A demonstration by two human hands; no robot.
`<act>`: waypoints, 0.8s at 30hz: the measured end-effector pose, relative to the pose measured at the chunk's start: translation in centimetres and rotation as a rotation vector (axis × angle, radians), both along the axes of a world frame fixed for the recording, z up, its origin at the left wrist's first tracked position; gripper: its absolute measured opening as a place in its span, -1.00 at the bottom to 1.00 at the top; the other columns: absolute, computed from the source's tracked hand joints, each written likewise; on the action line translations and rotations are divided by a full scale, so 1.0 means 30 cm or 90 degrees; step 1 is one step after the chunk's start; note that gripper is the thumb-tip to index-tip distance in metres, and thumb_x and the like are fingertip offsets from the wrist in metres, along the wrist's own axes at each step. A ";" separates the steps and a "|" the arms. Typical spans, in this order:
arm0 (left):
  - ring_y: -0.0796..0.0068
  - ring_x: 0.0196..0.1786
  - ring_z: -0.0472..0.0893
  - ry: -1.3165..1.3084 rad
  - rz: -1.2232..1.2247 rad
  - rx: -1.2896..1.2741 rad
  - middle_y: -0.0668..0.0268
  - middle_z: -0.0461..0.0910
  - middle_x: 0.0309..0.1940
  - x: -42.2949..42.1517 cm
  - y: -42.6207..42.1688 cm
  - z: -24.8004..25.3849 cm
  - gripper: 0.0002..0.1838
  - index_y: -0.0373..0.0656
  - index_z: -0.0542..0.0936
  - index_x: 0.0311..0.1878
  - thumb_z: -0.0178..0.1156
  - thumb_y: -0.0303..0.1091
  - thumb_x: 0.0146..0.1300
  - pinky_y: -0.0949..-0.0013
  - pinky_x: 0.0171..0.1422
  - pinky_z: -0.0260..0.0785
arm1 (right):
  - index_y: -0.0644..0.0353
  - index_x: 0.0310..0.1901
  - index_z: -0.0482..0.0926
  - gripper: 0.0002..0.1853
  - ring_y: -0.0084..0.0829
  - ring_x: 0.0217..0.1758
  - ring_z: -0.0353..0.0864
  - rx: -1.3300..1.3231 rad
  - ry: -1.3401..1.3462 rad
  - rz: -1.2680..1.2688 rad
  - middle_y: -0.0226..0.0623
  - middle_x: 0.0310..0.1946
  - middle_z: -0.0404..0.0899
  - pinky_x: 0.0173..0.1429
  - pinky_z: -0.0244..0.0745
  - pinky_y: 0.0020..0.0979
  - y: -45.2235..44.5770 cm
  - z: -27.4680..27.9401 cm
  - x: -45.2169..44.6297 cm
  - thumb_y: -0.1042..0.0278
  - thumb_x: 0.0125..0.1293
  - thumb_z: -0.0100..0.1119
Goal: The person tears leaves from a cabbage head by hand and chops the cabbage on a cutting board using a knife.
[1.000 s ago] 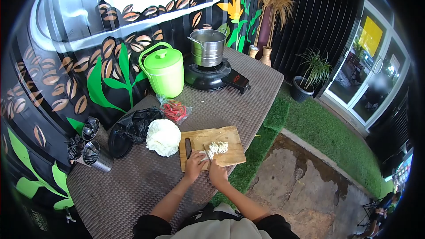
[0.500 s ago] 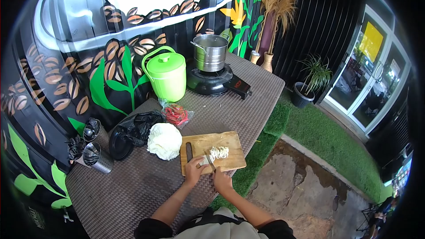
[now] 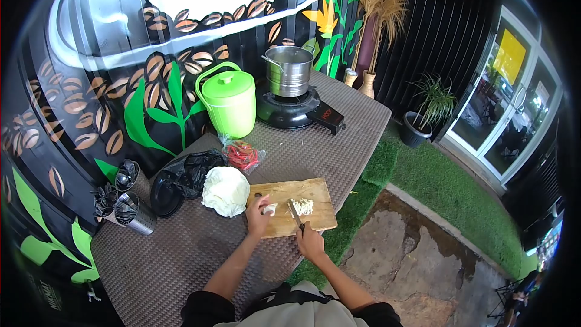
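Note:
My right hand (image 3: 310, 241) is wrapped round the handle of a knife (image 3: 295, 214), whose blade rests beside a small pile of shredded white pieces (image 3: 302, 207). On the left part of the wooden cutting board (image 3: 318, 190), my left hand (image 3: 259, 217) holds a small pale piece (image 3: 270, 209) between its fingers. A large white cabbage (image 3: 226, 191) sits on the table, just left of the board. Behind it lies a clear bag of red chillies (image 3: 243, 155).
A lime-green lidded bucket (image 3: 229, 102) and a steel pot (image 3: 288, 71) on a black stove (image 3: 287, 111) stand at the back. Black plastic bag (image 3: 196, 169), black lid (image 3: 164, 194) and metal utensil holders (image 3: 140, 220) are at the left of the table (image 3: 181, 260).
My left hand has moved left with the pale piece, away from the knife. The blade, earlier against that piece, is now beside the shredded pile.

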State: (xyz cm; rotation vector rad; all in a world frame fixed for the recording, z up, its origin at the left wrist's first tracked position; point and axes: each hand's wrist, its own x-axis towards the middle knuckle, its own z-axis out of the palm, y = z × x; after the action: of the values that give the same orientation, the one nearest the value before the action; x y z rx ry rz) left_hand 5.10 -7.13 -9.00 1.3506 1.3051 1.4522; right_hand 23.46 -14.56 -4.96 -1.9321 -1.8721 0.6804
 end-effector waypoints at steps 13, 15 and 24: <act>0.16 -0.05 0.58 0.438 -0.144 0.211 0.14 0.64 -0.21 0.026 -0.115 0.096 -0.80 -0.28 0.66 -0.20 0.26 -0.39 0.13 0.23 0.06 0.43 | 0.32 -0.18 0.28 -0.68 0.22 -0.37 0.57 0.046 0.047 0.036 0.23 -0.50 0.55 -0.29 0.46 0.11 -0.041 -0.018 -0.002 0.16 0.34 -0.02; 0.16 -0.03 0.57 0.435 -0.150 0.202 0.13 0.64 -0.18 0.020 -0.117 0.075 -0.79 -0.28 0.66 -0.19 0.26 -0.37 0.15 0.24 0.07 0.43 | 0.32 -0.18 0.29 -0.67 0.21 -0.36 0.58 0.049 0.038 0.048 0.23 -0.50 0.55 -0.29 0.47 0.11 -0.041 -0.030 -0.010 0.16 0.35 -0.02; 0.16 -0.09 0.58 0.521 -0.158 0.257 0.09 0.64 -0.13 0.044 -0.095 0.051 -0.77 -0.34 0.65 -0.17 0.25 -0.40 0.16 0.24 0.01 0.45 | 0.33 -0.12 0.30 -0.67 0.21 -0.37 0.59 0.030 0.013 0.033 0.24 -0.45 0.56 -0.27 0.50 0.09 -0.055 -0.037 -0.029 0.17 0.37 -0.06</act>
State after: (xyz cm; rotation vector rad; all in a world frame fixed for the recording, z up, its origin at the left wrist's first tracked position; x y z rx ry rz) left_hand 6.43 -9.98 -7.47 2.4481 1.2672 1.0399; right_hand 22.58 -16.22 -6.05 -1.8474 -1.9138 0.6631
